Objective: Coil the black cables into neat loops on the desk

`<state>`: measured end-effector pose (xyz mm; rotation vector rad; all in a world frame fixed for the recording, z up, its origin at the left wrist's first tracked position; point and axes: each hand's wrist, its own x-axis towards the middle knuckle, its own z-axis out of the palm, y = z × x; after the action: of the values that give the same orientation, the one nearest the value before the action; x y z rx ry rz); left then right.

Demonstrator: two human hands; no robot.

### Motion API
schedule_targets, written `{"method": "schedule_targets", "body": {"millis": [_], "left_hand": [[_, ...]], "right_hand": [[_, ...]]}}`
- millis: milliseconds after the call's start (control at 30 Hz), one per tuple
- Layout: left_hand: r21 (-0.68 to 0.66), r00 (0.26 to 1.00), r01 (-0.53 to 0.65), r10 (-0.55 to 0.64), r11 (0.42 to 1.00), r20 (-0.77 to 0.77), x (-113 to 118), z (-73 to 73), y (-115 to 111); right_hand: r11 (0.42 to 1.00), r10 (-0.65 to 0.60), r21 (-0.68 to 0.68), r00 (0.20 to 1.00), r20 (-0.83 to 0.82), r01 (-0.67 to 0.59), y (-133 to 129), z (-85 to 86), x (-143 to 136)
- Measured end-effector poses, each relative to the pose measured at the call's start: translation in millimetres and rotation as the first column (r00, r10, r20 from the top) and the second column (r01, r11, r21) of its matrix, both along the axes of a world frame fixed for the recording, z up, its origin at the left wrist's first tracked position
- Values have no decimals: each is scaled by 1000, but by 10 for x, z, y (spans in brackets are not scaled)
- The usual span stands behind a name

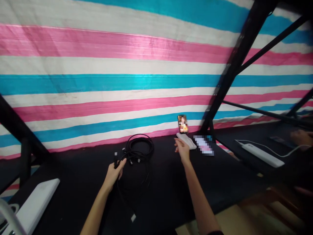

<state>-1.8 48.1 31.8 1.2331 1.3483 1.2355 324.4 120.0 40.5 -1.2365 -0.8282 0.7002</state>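
Note:
My left hand (pixel 114 173) is closed on a black cable with a plug standing up above the fingers. Beside it, coiled black cables (pixel 140 145) with several light connector tips lie on the black table (pixel 161 202). A loose cable end with a pale plug (pixel 133 217) rests nearer the front. My right hand (pixel 182 148) is at the near edge of a white pad-like object (pixel 192 142), its fingers bent together; whether they hold anything is hidden. Behind the white object stands a small upright screen (pixel 183 124), blurred.
A white box-like device (pixel 39 205) is at the left. Right of the white pad lies a blurred flat item (pixel 204 145). Another person's hand (pixel 302 137) is at the far right, near a white power strip (pixel 264 155). Black frame bars (pixel 230 71) rise behind the table.

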Motion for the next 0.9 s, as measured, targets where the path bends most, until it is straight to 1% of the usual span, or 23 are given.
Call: {"method": "schedule_targets", "body": {"millis": [67,100,133,167,233,267,300,333,400,467,500,567,633,733,833,900], "left_hand": [[-14,998,-9,10,1000,58,16,-7,-2],[-20,996,-13,15,1000,86,22,-11,-3],[-24,994,-18,20,1000,107,26,-16,-3],[-28,992,-22,26,999,122,28,-22,-1],[-34,988,-31,35,999,152,32,-36,3],[-40,984,-34,40,999,175,37,-41,5],[-48,978,-36,45,998,205,45,-46,8],[-58,971,-35,48,998,236,58,-49,9],[-83,957,-21,44,996,288,94,-50,11],[-92,953,19,10,996,301,130,-47,12],[-92,956,43,-14,995,293,138,-44,12],[-107,965,79,-49,991,257,119,-34,14],[-129,970,83,-51,988,236,50,-20,22],[-127,968,61,-28,990,250,-97,-6,43],[-97,974,32,-9,995,225,-212,-20,73],[-94,976,-22,41,995,212,-262,-39,91]], "right_hand": [[978,202,35,972,122,-207,-65,46,-439],[948,297,56,933,203,-313,-110,75,-656],[904,375,94,879,295,-417,-165,103,-857],[857,423,129,823,380,-500,-225,122,-1036],[739,503,144,682,530,-658,-345,124,-1312],[698,517,139,628,581,-703,-394,104,-1406],[684,516,135,605,606,-717,-428,72,-1473],[688,511,128,602,613,-714,-447,33,-1515],[740,485,123,652,583,-661,-442,-53,-1542],[785,453,121,696,557,-607,-404,-121,-1519],[796,444,120,707,551,-593,-383,-144,-1496],[800,458,114,722,519,-589,-347,-161,-1435],[809,477,124,766,431,-574,-320,-151,-1361],[858,446,162,864,235,-487,-272,-123,-1240],[897,403,167,912,69,-409,-208,-114,-1130],[919,354,192,935,-23,-344,-166,-110,-1065]]}}
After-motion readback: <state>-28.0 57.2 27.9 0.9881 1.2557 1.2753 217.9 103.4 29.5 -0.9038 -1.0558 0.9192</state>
